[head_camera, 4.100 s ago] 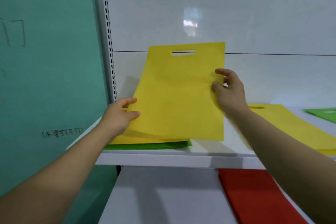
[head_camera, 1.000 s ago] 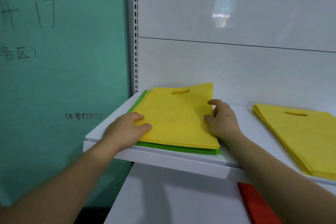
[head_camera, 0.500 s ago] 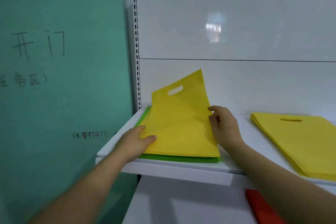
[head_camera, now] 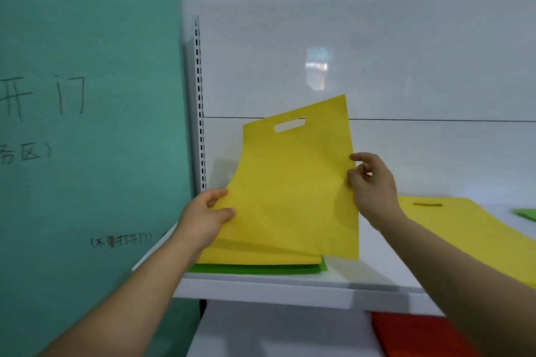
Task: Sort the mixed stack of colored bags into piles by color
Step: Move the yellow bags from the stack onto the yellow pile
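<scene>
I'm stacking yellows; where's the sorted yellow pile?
The yellow pile lies head-view right, on the white shelf, between the right hand and a green bag.

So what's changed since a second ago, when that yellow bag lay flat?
The top yellow bag has been raised upright from the mixed stack; the left hand grips its left edge, the right hand pinches its right edge. The sorted yellow pile on the right stayed put.

teal panel [head_camera: 87, 153]: handwritten characters | slotted upright [head_camera: 199, 101]: beside it | white shelf [head_camera: 290, 291] | white back panel [head_camera: 420, 52]: glossy
</scene>
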Demonstrator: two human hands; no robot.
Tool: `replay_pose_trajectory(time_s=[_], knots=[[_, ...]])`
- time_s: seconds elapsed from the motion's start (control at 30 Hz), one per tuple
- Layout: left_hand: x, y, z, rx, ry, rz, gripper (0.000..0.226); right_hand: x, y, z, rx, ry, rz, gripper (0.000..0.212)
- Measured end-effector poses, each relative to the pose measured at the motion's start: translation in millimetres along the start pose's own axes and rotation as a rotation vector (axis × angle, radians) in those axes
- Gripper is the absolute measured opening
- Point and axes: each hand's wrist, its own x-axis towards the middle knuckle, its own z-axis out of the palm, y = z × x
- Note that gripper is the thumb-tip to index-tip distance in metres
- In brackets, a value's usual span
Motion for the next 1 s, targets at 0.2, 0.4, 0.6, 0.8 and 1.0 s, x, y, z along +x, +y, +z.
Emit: replay_pose_trajectory(time_s=[0.2, 0.4, 0.6, 0.8, 1.0], knots=[[-13, 39, 59, -0.024, -0.024, 0.105, 0.037, 28, 9, -75, -0.122, 0.041, 0.009, 0.027], [-35, 69, 170, -0.004, -0.093, 0.159, 0.035, 53, 49, -186, -0.377, -0.01, 0.06, 0.026], [-59, 70, 266, 0.173, -0.226, 0.13, 0.038, 63, 109, -271, -0.636, -0.191, 0.167, 0.026], [-86, 69, 307, 0.491, -0.421, 0.134, 0.062, 75, 147, -312, -0.835, -0.376, 0.291, 0.027], [-104, 78, 319, 0.719, -0.543, 0.178, 0.074, 75, 151, -320, -0.908, -0.562, 0.363, 0.053]])
